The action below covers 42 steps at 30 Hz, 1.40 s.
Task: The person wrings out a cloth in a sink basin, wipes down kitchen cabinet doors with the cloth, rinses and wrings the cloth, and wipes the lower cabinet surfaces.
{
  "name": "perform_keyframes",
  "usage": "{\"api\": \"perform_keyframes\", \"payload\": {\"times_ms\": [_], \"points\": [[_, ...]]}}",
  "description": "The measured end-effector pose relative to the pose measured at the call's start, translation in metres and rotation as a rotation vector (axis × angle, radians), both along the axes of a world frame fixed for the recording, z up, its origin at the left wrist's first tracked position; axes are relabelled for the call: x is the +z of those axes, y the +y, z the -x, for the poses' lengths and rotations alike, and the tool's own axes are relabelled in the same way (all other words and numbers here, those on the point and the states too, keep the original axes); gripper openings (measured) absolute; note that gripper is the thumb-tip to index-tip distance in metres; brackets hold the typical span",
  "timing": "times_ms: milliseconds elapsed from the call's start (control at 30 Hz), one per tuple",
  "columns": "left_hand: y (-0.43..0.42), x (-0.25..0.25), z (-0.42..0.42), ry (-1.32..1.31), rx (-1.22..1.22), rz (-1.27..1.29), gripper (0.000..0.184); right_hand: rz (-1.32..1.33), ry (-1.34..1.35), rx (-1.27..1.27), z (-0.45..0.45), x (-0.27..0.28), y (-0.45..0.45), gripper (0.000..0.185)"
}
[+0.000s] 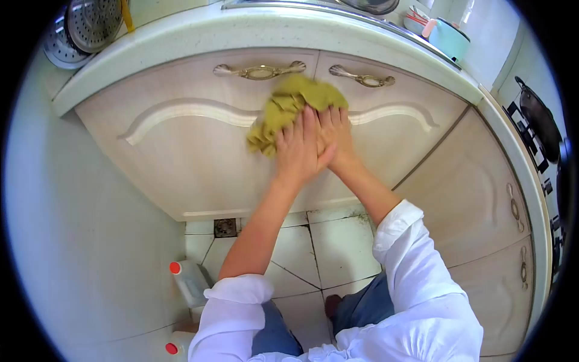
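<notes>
The left hand and right hand are pressing a crumpled yellow-green cloth to two cupboard doors, the cloth lying beneath the fingers and spilling past their tips and off to their left. This apparent wiping is calling, in our judgement, for flat, even pressure, for bunched folds to be opening out under the palms, and for care near the brass handles sitting just beyond the fingertips. Fingers on both hands are stretching out rather than clenching, bearing down on the cloth, apparently without pinching it, while the left thumb is overlapping the right hand
</notes>
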<state>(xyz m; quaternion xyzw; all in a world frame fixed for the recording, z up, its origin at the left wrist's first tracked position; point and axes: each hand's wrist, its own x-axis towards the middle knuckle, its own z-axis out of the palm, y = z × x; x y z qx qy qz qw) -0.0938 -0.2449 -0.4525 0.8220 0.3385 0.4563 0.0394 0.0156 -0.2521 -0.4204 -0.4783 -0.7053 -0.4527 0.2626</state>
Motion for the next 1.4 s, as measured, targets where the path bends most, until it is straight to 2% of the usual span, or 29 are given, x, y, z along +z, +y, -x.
{"api": "perform_keyframes", "payload": {"times_ms": [33, 100, 167, 233, 300, 367, 433, 500, 567, 600, 633, 667, 700, 767, 867, 900, 933, 967, 1033, 1067, 1133, 1233, 1333, 1400], "points": [[0.0, -0.011, -0.003, 0.015, 0.004, -0.006, 0.097, 0.061, 0.055, -0.007, -0.008, -0.018, -0.006, 0.045], [-0.007, -0.026, -0.001, -0.03, -0.147, -0.141, 0.097, 0.132, 0.125, -0.006, -0.006, -0.025, -0.018, 0.047], [-0.01, -0.014, 0.007, -0.021, -0.171, -0.061, 0.096, 0.086, 0.088, -0.027, -0.001, -0.015, -0.021, 0.051], [-0.01, 0.02, 0.012, -0.017, -0.198, 0.017, 0.096, -0.009, 0.072, -0.026, 0.011, 0.028, -0.024, 0.052], [-0.005, 0.05, 0.012, 0.057, -0.045, -0.229, 0.093, -0.092, 0.059, -0.038, 0.013, 0.045, -0.028, 0.053], [-0.003, 0.04, 0.016, 0.036, -0.11, -0.195, 0.091, 0.194, 0.151, 0.016, 0.006, 0.049, -0.034, 0.05], [-0.002, 0.028, 0.011, 0.02, -0.184, -0.152, 0.09, 0.173, 0.146, 0.045, 0.001, 0.038, -0.036, 0.051], [-0.004, 0.015, 0.007, -0.332, -0.299, -0.131, 0.074, 0.165, 0.133, 0.094, 0.002, 0.036, -0.048, 0.052], [-0.004, -0.004, -0.003, -0.43, -0.241, -0.141, 0.068, 0.377, 0.281, 0.394, 0.004, 0.061, -0.071, 0.046], [-0.004, -0.007, -0.008, -0.527, -0.187, -0.156, 0.062, 0.371, 0.28, 0.396, -0.001, 0.067, -0.076, 0.046], [-0.005, -0.004, -0.013, -0.527, -0.192, -0.162, 0.062, 0.223, 0.212, 0.424, -0.01, 0.073, -0.081, 0.047], [-0.006, -0.002, -0.02, -0.48, -0.063, -0.148, 0.059, 0.078, 0.139, 0.448, -0.016, 0.077, -0.084, 0.048], [-0.007, -0.001, -0.024, -0.431, 0.066, -0.128, 0.056, 0.078, 0.137, 0.442, -0.014, 0.085, -0.083, 0.048], [-0.008, -0.001, -0.029, -0.429, 0.035, -0.087, 0.055, -0.066, 0.346, 0.077, -0.009, 0.1, -0.078, 0.048], [0.002, -0.011, -0.031, -0.479, 0.04, -0.124, 0.057, 0.046, 0.423, 0.065, -0.003, 0.101, -0.072, 0.052], [0.004, -0.01, -0.026, -0.443, 0.024, -0.236, 0.051, 0.042, 0.431, 0.049, 0.0, 0.104, -0.073, 0.052], [0.002, -0.009, -0.023, -0.401, 0.004, -0.346, 0.045, 0.071, 0.476, 0.053, 0.003, 0.105, -0.077, 0.051], [0.003, -0.005, -0.024, -0.391, -0.016, -0.34, 0.045, 0.101, 0.52, 0.059, 0.006, 0.106, -0.083, 0.05], [-0.009, 0.014, -0.025, -0.568, -0.257, -0.192, 0.032, 0.118, 0.52, 0.041, 0.006, 0.106, -0.109, 0.048], [-0.022, 0.021, -0.021, -0.572, -0.267, -0.181, 0.032, 0.132, 0.502, 0.04, 0.006, 0.108, -0.123, 0.047], [-0.057, 0.038, -0.01, -0.479, -0.429, 0.005, 0.027, 0.127, 0.495, 0.057, 0.005, 0.109, -0.152, 0.044], [-0.118, 0.059, -0.002, -0.558, -0.633, 0.082, 0.023, 0.082, 0.49, 0.108, -0.001, 0.113, -0.197, 0.042], [-0.156, 0.084, -0.011, -0.539, -0.71, -0.051, 0.025, 0.066, 0.505, 0.161, -0.009, 0.113, -0.239, 0.04], [-0.177, 0.108, -0.017, -0.51, -0.738, 0.017, 0.026, 0.072, 0.568, 0.214, -0.018, 0.113, -0.26, 0.038]]}}
